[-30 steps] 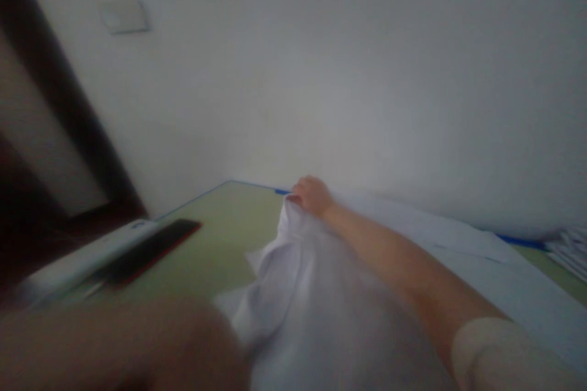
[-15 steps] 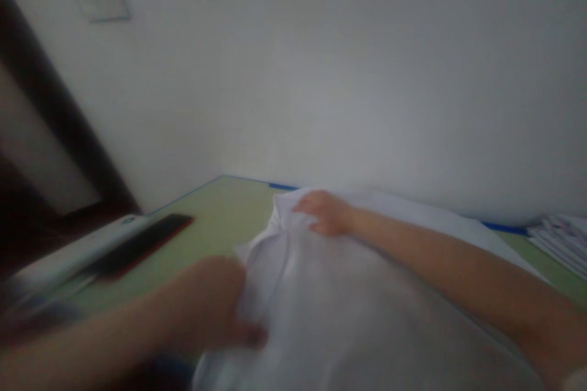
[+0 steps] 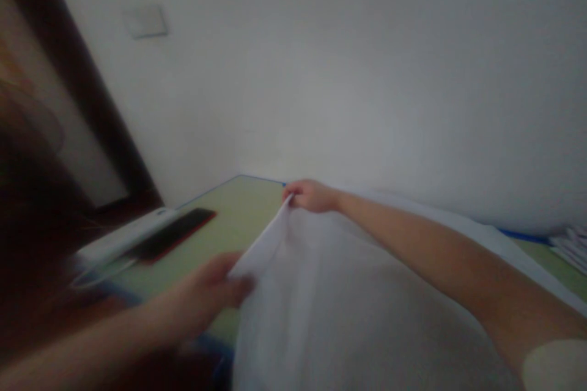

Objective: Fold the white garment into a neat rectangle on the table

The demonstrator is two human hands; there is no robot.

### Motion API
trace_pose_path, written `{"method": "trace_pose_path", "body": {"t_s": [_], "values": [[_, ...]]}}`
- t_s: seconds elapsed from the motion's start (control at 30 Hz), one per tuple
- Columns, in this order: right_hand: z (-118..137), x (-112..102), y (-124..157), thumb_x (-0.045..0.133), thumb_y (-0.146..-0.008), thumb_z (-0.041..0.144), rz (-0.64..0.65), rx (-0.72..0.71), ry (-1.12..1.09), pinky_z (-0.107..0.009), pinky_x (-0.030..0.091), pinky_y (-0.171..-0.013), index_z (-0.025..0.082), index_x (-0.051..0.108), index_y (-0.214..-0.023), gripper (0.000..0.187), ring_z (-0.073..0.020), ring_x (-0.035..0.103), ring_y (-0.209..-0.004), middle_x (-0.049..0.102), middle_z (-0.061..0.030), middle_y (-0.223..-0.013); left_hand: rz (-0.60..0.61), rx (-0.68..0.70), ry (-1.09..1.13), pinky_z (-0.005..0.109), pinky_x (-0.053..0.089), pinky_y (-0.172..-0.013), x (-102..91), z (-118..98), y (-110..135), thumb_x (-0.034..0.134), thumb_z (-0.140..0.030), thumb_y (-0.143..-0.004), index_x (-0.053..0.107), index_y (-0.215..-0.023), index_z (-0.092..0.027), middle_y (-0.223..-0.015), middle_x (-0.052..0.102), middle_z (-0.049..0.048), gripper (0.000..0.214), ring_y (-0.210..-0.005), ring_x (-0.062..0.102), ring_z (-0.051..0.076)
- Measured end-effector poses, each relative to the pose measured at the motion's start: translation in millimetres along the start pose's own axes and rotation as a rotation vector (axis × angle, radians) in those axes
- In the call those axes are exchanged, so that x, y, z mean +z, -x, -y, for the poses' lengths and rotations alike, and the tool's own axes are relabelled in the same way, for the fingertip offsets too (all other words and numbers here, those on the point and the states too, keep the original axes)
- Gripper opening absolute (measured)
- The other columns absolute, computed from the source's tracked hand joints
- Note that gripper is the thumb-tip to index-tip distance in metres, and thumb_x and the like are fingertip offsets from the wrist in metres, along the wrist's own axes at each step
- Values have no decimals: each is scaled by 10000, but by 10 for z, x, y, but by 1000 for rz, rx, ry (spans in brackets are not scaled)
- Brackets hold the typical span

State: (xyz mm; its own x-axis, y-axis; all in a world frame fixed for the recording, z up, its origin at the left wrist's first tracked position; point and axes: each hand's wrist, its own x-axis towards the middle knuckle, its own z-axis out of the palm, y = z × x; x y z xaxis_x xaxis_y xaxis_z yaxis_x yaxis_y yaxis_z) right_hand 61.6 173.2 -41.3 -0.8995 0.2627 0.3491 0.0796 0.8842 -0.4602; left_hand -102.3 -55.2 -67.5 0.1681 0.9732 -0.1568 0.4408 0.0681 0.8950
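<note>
A white cloth (image 3: pixel 339 305) lies spread over a green table (image 3: pixel 229 217) in front of me. My right hand (image 3: pixel 309 195) reaches across it to the far side and pinches the cloth's far corner, fingers closed on the fabric. My left hand (image 3: pixel 215 293) grips the near corner of the same edge, which runs taut between the two hands. The picture is blurred.
A dark phone with a red rim (image 3: pixel 177 235) lies on a white flat object (image 3: pixel 123 244) at the table's left. A pile of papers (image 3: pixel 571 244) sits at the far right. A white wall (image 3: pixel 348 73) stands right behind the table, with a dark door frame (image 3: pixel 87 91) at left.
My right hand has lifted from resting flat on the cloth to pinching its far corner. My left hand has taken the near corner, and the bunched edge is now pulled straight.
</note>
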Motion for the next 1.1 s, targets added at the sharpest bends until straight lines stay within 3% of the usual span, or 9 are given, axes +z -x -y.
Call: {"method": "trace_pose_path", "body": {"t_s": [0.13,0.23,0.37,0.43,0.53,0.67,0.83,0.97,1.1], "values": [[72,191,-372,446,-706,41,9,112,-109,-212,423,-645,151,557,-996,330,-111,532,-699,589,16,-781,-51,-201,495,334,528,-705,-97,179,50,622,-230,-624,648,-973,-156,-799,685,74,358,-750,647,238],[71,592,-632,499,-700,39,87,144,-44,-217,437,-670,159,480,-1203,517,-121,551,-740,608,-5,-869,5,-283,581,342,536,-736,-161,261,119,650,-177,-562,648,-987,-161,-821,697,77,426,-775,659,250],[-5,951,-821,655,-716,207,61,185,48,-256,447,-792,160,383,-1328,671,-172,570,-927,590,-85,-1091,-35,-358,542,358,550,-718,-259,256,114,708,-307,-606,605,-1093,-186,-965,697,93,512,-818,671,267],[-76,869,-811,663,-742,296,5,232,64,-283,445,-828,166,385,-1332,665,-187,566,-971,575,-108,-1144,-71,-379,500,366,554,-717,-306,253,30,712,-373,-629,583,-1129,-186,-1001,692,110,549,-837,674,276],[-205,427,-596,641,-776,322,-61,284,83,-287,452,-811,158,398,-1328,625,-172,581,-921,591,-116,-1122,-73,-384,496,377,552,-755,-356,266,-194,694,-417,-651,592,-1104,-170,-1015,691,130,526,-870,671,287],[-373,-386,156,642,-762,275,-107,439,154,-253,462,-734,160,462,-1276,556,-149,593,-830,632,-97,-1024,-5,-385,462,355,557,-748,-398,274,-593,654,-496,-666,633,-1010,-150,-1028,688,138,489,-901,666,287],[-588,-1100,1727,591,-765,293,-149,758,273,-269,474,-695,134,525,-1205,472,-167,605,-788,650,-100,-958,-54,-304,-23,371,533,-723,-557,335,-1184,604,-565,-666,638,-965,-118,-1029,676,173,539,-906,652,314],[-751,-1237,3070,654,-678,301,-145,977,449,-333,451,-882,138,608,-1132,484,-242,594,-988,626,-147,-1099,-234,-117,-821,407,467,-824,-683,335,-1759,636,-614,-570,604,-1054,-52,-1092,625,241,743,-985,596,366],[-834,-1145,3966,701,-595,269,-254,1156,654,-349,344,-1033,113,539,-1254,697,-287,459,-1218,478,-195,-1319,-215,138,-1006,301,427,-888,-549,171,-2302,607,-598,-602,525,-1217,-70,-1221,567,196,815,-1078,557,294]]}}
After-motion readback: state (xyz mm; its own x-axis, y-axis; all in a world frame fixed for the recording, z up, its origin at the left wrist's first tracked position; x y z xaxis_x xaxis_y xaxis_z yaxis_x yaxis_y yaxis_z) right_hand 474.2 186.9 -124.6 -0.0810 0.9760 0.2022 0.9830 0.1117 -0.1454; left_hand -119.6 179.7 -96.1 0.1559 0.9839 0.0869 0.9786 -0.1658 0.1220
